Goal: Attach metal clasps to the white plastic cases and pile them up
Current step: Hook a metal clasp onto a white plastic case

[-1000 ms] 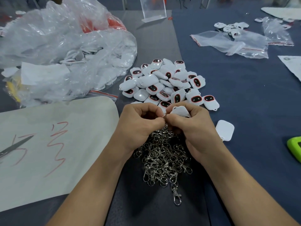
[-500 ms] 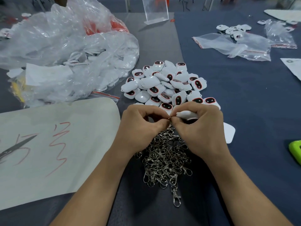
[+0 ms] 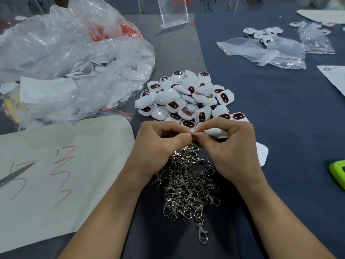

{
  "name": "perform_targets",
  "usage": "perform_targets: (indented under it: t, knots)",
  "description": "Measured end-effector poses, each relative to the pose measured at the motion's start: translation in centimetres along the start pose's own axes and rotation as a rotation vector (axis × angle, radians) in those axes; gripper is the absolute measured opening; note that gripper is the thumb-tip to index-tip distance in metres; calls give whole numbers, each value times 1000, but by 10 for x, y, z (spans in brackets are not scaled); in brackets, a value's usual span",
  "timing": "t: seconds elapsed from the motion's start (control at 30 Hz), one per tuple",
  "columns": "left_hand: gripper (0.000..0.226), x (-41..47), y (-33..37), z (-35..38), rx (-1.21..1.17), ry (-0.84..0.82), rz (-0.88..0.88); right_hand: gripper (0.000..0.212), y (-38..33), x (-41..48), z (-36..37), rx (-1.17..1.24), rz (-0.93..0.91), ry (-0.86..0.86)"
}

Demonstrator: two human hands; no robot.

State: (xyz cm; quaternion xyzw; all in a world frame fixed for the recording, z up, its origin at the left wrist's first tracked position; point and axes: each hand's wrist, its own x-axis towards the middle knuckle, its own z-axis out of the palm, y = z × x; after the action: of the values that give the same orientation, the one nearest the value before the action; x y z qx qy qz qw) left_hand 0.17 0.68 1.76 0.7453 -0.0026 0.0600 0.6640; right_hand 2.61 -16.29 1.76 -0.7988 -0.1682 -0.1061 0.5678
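From the head view, both hands meet in the middle of the table, just above a heap of metal clasps [image 3: 188,186]. The left hand [image 3: 160,144] has its fingers curled in, thumb and forefinger pressed together in a pinch on a clasp [image 3: 193,134], of which only a speck of metal shows. The right hand [image 3: 229,146] is curled round a white case [image 3: 216,132], thumb and forefinger pinching its near-left end right against the left hand's fingertips. Whether the clasp is already hooked on cannot be told.

Just beyond the hands lies a pile of cases [image 3: 188,98], white, many showing a dark oval with a red rim. One clasp [image 3: 202,232] lies apart at the near end of the heap. A loose case [image 3: 262,153] lies flat to the right, partly hidden by the right hand.

To the far left is a big crumpled plastic bag [image 3: 65,58] with white parts inside. Near left is a paper sheet [image 3: 56,174] with red marks, and scissors [image 3: 15,174] lie on it. Small clear bags [image 3: 265,53] lie far right, a clear stand [image 3: 173,12] stands at the far middle, and a green thing [image 3: 337,174] shows at the right edge.
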Motion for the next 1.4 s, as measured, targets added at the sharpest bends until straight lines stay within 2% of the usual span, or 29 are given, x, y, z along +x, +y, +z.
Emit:
perform_targets:
  t: [0.2, 0.43, 0.63, 0.7, 0.77, 0.83, 0.9, 1.23, 1.4]
  knots:
    - [9, 1, 0, -6, 50, -106, 0, 16, 2, -1, -5, -43, -89, -88]
    - [15, 2, 3, -11, 64, -199, -34, 21, -1, -4, -10, -28, -88, -195]
    - [12, -2, 4, -7, 29, -151, -30, 19, -5, -4, -7, 28, -93, -179]
    - [6, -2, 5, -3, -33, -99, -19, 12, -5, -3, -3, 94, -14, -161]
    - [9, -2, 4, -1, -78, -49, -16, 10, -3, -2, -1, 235, 178, -170]
    - [9, -1, 3, -1, -87, -15, 9, 27, 3, -1, -1, 331, 364, -217]
    - [7, 0, 3, -2, -84, 8, 51, 38, 6, 0, -3, 393, 452, -226]
    - [9, -4, 4, -1, 136, 78, 139, 18, -9, -1, -11, 645, 359, -221]
    - [6, -6, 4, 0, 191, 97, 175, 22, -14, -3, -8, 727, 440, -263]
